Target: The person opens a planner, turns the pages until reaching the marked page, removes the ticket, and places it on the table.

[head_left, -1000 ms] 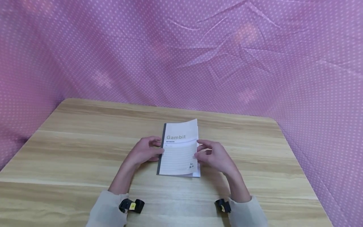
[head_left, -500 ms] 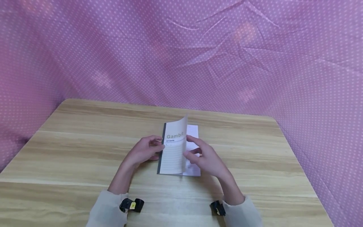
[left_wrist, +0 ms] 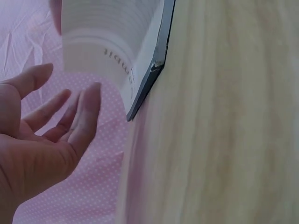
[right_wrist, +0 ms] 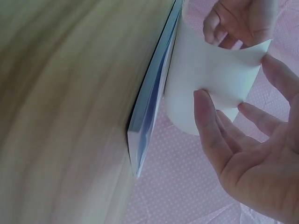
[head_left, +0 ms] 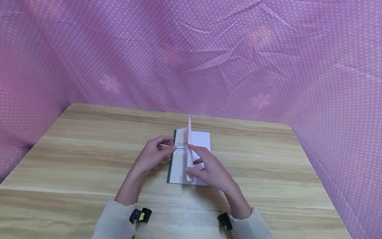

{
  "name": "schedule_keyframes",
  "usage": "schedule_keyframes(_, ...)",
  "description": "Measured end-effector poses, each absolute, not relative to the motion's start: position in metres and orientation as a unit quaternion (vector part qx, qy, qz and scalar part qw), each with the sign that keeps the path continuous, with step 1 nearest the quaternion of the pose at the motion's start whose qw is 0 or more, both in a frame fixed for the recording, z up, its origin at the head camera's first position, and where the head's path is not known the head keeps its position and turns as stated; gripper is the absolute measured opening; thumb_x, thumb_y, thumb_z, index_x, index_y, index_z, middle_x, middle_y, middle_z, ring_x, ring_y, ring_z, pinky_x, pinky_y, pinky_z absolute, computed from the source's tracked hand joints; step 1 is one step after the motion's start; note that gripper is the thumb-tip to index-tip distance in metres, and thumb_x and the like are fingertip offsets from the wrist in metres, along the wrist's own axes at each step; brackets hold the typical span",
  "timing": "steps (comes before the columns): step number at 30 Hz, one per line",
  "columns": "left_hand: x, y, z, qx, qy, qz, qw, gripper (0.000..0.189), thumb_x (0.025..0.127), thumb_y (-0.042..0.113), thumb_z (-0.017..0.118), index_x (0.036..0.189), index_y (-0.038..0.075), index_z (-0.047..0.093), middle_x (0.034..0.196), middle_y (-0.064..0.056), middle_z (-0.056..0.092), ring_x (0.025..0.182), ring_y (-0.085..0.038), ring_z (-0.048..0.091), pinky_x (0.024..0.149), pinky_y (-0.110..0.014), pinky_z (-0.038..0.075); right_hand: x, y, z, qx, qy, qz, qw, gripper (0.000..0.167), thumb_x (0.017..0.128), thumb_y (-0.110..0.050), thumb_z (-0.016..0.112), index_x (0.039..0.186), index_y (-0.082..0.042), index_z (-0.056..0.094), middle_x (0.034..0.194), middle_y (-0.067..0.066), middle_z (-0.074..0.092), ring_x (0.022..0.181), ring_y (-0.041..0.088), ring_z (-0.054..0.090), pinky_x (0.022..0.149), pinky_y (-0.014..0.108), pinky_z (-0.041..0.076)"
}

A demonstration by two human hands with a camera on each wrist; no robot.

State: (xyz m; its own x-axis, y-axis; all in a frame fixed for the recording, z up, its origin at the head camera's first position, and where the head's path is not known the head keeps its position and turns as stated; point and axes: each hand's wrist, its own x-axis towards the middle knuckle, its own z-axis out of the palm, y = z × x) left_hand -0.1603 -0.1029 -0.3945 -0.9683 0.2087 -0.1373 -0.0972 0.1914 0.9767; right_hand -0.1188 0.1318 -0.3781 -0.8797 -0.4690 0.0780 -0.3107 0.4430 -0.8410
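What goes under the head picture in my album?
Right hand holds the notebook cover up, left hand near the spine.

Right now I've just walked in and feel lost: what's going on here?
A person's bare right hand holds up the thin white paper cover of a rectangular white notebook, leaving it partly open. Their bare left hand is beside its dark grey spine. The notebook lies on a pale wood-grain table.

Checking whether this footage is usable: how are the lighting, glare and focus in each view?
Head: pale sheen on the table before the notebook, soft shadow below the right hand, warm glowing patches on the pink cloth. Left wrist: dimmer, with soft wood grain and slightly blurred lettering on the cover. Right wrist: lifted cover pale and nearly featureless, table darker and soft.
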Motion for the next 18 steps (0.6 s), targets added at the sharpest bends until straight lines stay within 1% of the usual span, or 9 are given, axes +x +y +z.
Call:
schedule_keyframes(5,-0.158,-0.097,-0.390,0.048,0.751,0.649,0.111,0.053,0.095,0.017,0.073,0.142,0.002,0.053,0.125,-0.019,0.059,0.107,-0.032,0.065,0.084,-0.041,0.061,-0.116,0.126,-0.378,-0.247,0.857,-0.448,0.061,0.070,0.093,-0.025,0.077,0.153,-0.011,0.044,0.148,0.010,0.048,0.109,0.028,0.064,0.075,0.025,0.059)
schedule_keyframes(9,-0.158,-0.092,-0.388,0.052,0.726,0.679,0.096,0.056,0.094,0.013,0.073,0.144,0.000,0.051,0.122,-0.022,0.059,0.104,-0.030,0.065,0.082,-0.039,0.062,-0.116,0.123,-0.378,-0.240,0.867,-0.432,0.058,0.068,0.092,-0.027,0.078,0.152,-0.016,0.047,0.148,0.005,0.048,0.109,0.024,0.064,0.074,0.024,0.059)
schedule_keyframes(13,-0.158,-0.087,-0.389,0.048,0.718,0.689,0.087,0.057,0.093,0.011,0.074,0.144,0.000,0.051,0.119,-0.020,0.060,0.101,-0.030,0.066,0.081,-0.039,0.062,-0.115,0.121,-0.378,-0.236,0.880,-0.407,0.062,0.072,0.090,-0.030,0.079,0.153,-0.019,0.046,0.150,0.005,0.046,0.112,0.024,0.063,0.078,0.031,0.060)
schedule_keyframes(18,-0.157,-0.084,-0.392,0.042,0.727,0.679,0.093,0.056,0.093,0.011,0.074,0.144,0.002,0.051,0.118,-0.018,0.060,0.100,-0.027,0.066,0.081,-0.039,0.062,-0.114,0.119,-0.379,-0.235,0.896,-0.372,0.064,0.075,0.089,-0.030,0.080,0.155,-0.022,0.045,0.152,0.008,0.044,0.114,0.026,0.063,0.083,0.039,0.059)
